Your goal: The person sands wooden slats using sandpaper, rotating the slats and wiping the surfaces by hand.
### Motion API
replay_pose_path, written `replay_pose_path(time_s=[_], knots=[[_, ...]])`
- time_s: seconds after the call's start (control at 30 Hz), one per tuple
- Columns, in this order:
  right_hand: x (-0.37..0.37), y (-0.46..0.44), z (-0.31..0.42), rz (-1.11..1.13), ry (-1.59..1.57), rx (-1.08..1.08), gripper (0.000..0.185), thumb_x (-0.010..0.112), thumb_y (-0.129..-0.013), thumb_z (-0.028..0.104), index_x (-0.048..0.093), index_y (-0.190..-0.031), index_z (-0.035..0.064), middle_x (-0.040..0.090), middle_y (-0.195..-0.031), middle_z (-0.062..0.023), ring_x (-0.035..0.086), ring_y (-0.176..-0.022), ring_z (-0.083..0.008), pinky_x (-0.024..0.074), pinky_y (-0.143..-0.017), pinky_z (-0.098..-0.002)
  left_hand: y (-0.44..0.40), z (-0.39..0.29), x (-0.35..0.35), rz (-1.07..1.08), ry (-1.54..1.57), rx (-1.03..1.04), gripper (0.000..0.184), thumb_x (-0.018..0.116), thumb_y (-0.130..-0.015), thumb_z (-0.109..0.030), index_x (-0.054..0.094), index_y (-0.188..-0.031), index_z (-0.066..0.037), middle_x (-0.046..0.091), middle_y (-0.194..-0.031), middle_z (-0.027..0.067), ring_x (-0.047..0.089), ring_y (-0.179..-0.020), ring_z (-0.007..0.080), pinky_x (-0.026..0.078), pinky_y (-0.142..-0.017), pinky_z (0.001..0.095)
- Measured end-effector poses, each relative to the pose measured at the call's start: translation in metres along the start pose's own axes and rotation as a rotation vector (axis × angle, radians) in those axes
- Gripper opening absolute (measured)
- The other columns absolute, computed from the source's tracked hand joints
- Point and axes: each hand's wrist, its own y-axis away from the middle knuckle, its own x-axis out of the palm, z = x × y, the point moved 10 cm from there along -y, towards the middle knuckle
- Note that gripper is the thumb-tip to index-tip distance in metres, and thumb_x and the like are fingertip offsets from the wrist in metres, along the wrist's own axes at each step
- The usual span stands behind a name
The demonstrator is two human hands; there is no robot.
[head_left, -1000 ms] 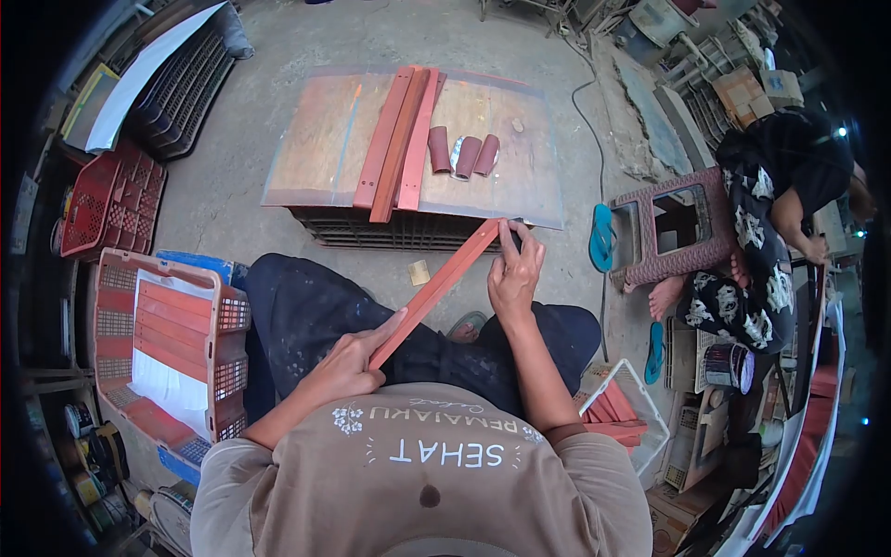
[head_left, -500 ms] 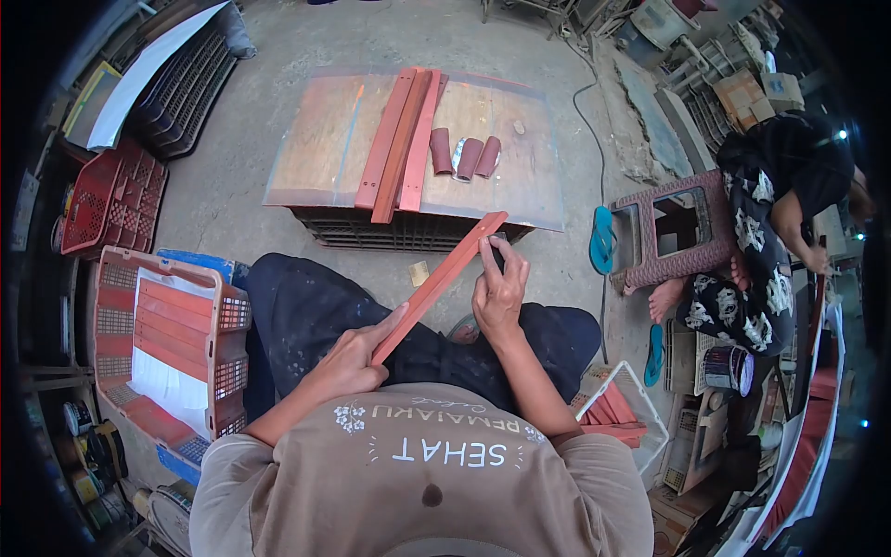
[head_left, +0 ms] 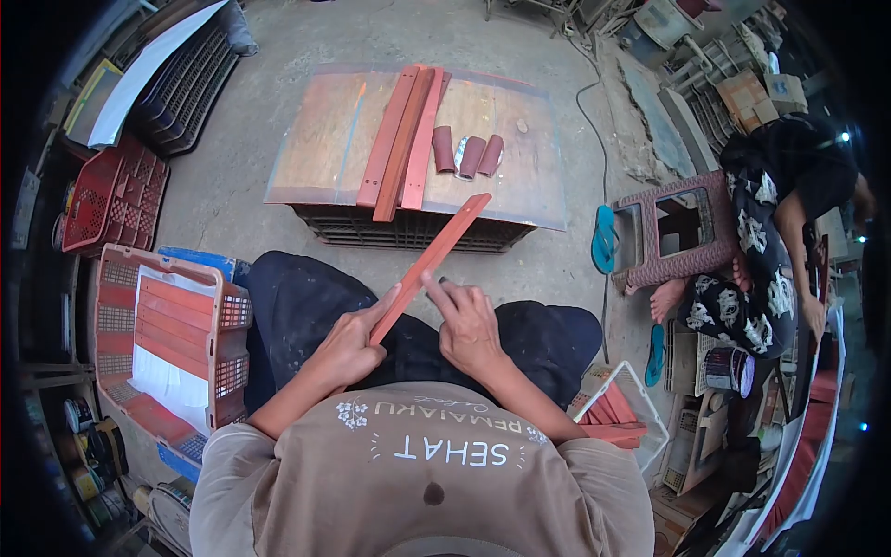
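Note:
In the head view, my left hand (head_left: 348, 348) is wrapped round the lower end of a reddish wooden strip (head_left: 434, 252), which slants up to the right above my lap. My right hand (head_left: 469, 325) touches the strip's side near its middle; a small dark piece shows at its fingers, too hidden to make out. Beyond the strip's far end, a board (head_left: 320, 139) on a dark crate bears several red strips (head_left: 385, 139) lying side by side. Rolled reddish-brown pieces (head_left: 469, 156) lie right of those strips.
At left a pink crate (head_left: 111, 320) holds paper and red strips; a red crate (head_left: 135, 190) stands behind. At right are a white crate (head_left: 657, 436) with red pieces, a stool (head_left: 710, 223), teal sandals (head_left: 604, 239) and a seated person (head_left: 784, 213). A cable crosses the floor.
My right hand has slid down along the strip toward my left hand. The strip's far end has swung slightly left and away from me. The seated person's hand has moved down.

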Motion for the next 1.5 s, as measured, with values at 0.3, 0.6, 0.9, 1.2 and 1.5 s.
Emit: replay_pose_path(time_s=[0.3,0.6,0.9,1.2,1.5], knots=[[0.001,-0.011,-0.043,-0.001,0.12,0.115,0.086,0.05,-0.064,-0.008,0.038,-0.145,0.0164,0.056,-0.107,-0.0129,0.05,-0.093,-0.031,0.0418,-0.085,-0.0399,0.005,-0.006,-0.001,0.041,0.054,-0.001,0.092,0.053,-0.058,0.003,0.032,-0.146,-0.011,0.059,-0.106,0.0326,0.061,-0.089,0.0425,0.046,-0.085,0.0341],[-0.035,-0.024,-0.11,-0.339,0.033,0.21,0.07,0.05,-0.067,-0.007,0.049,-0.135,0.0062,0.055,-0.113,-0.018,0.05,-0.102,-0.0358,0.0397,-0.093,-0.0434,0.009,0.025,0.018,0.223,0.528,-0.213,0.091,0.049,-0.058,0.006,0.036,-0.146,-0.015,0.047,-0.07,0.0069,0.046,-0.053,0.0141,0.043,-0.054,0.0247],[-0.022,-0.008,-0.004,-0.302,-0.169,-0.148,0.056,0.054,-0.065,-0.006,0.063,-0.119,0.0055,0.055,-0.119,-0.0132,0.051,-0.103,-0.0323,0.0409,-0.092,-0.0408,0.006,0.023,0.037,0.385,1.163,-0.308,0.094,0.045,-0.053,0.008,0.032,-0.145,-0.007,0.045,-0.075,0.0068,0.043,-0.05,0.0103,0.037,-0.042,0.0215],[-0.032,-0.015,-0.023,-0.369,-0.053,-0.112,0.058,0.056,-0.063,-0.008,0.064,-0.119,0.0058,0.055,-0.118,-0.0127,0.051,-0.1,-0.0316,0.0409,-0.09,-0.0395,0.013,0.021,0.038,0.437,1.166,-0.306,0.093,0.047,-0.053,0.007,0.031,-0.144,-0.005,0.047,-0.077,0.0082,0.045,-0.053,0.0111,0.038,-0.042,0.0214],[-0.057,-0.029,-0.08,-0.49,0.152,0.025,0.058,0.054,-0.064,-0.01,0.062,-0.12,0.0029,0.055,-0.117,-0.0155,0.05,-0.102,-0.0336,0.0399,-0.092,-0.0406,0.021,0.016,0.039,0.467,1.141,-0.275,0.092,0.047,-0.052,0.006,0.033,-0.142,-0.004,0.047,-0.077,0.0087,0.045,-0.053,0.0115,0.039,-0.043,0.0215]])
